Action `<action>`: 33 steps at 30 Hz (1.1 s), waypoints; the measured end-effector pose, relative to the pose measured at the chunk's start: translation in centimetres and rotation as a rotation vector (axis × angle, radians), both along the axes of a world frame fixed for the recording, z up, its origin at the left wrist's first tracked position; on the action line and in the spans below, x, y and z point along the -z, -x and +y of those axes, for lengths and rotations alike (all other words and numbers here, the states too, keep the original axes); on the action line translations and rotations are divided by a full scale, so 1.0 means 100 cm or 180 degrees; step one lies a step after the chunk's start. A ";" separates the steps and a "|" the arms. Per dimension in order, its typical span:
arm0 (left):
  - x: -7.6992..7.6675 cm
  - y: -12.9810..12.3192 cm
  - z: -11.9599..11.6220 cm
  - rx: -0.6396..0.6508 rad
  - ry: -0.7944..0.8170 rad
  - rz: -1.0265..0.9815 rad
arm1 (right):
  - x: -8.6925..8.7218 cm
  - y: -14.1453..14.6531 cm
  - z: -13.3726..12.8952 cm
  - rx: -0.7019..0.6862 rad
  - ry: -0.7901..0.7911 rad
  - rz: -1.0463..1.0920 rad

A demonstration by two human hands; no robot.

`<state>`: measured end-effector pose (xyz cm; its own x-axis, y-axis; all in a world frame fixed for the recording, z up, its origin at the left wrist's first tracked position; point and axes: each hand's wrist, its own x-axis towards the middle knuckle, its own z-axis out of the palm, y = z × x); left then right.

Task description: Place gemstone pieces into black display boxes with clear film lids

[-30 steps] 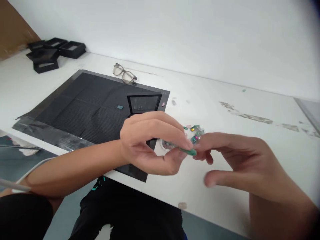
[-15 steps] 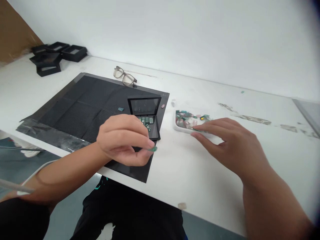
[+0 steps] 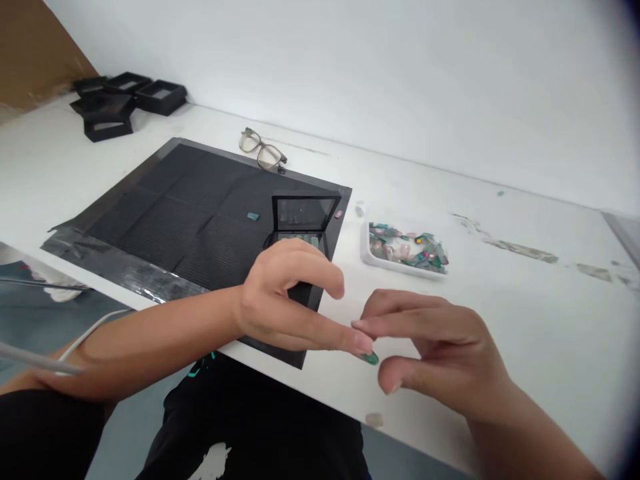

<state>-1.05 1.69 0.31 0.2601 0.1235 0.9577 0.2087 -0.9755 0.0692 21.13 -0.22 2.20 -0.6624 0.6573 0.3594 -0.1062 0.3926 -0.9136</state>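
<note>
My left hand (image 3: 295, 300) reaches across the mat's right edge, its index finger bent and its thumb stretched out. A glossy green press-on nail (image 3: 370, 358) rests at that thumb's tip; whether another finger backs it is hidden. My right hand (image 3: 435, 347) is close by, fingertips at the left thumb, with a gap between its own thumb and fingers and nothing visible in it. Behind my left hand stands a black hinged case (image 3: 306, 212) with its lid up, partly covered by the hand; green pieces lie inside. A white tray (image 3: 367, 255) of mixed coloured nails sits beyond my right hand.
The black mat (image 3: 165, 200) carries a teal piece (image 3: 253, 216) and a pink piece (image 3: 339, 214). Eyeglasses (image 3: 263, 148) lie at its far edge. Several black boxes (image 3: 160, 97) are piled at the back left. A white wall (image 3: 350, 73) borders the table.
My right hand has left the tray and come towards me, meeting my left hand. The left hand has moved right with the green nail, its index finger lifting off the thumb.
</note>
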 end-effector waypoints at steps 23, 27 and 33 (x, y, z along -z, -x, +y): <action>-0.002 0.005 0.004 -0.0753 -0.0331 0.0381 | -0.002 0.001 -0.004 0.0178 0.0493 -0.0169; -0.009 0.013 0.006 -0.0890 -0.0438 0.0475 | -0.001 0.001 -0.004 0.0307 0.0627 -0.0152; -0.031 0.048 0.028 -0.1909 -0.0929 -0.0590 | -0.006 0.006 0.005 0.0949 -0.0302 -0.1441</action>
